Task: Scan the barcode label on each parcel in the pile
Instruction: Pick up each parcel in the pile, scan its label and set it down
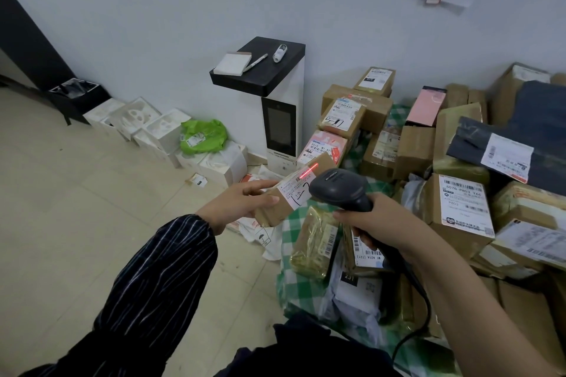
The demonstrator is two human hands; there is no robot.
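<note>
My left hand (242,200) grips a small brown cardboard parcel (277,211) at its near end and holds it up above the floor, label facing me. Its white label (295,188) carries a barcode and handwriting. A red scan line (308,171) falls across the label's far end. My right hand (378,223) grips the handle of a black corded barcode scanner (338,188), whose head points at that label from the right. The pile of parcels (465,208) spreads to the right on a green checked cloth (295,223).
A white kiosk with a black top (260,76) stands against the wall, bearing a notepad, a pen and a small white device. White boxes (153,131) and a green bag (203,136) line the wall to the left. Tiled floor (92,208) lies open at left.
</note>
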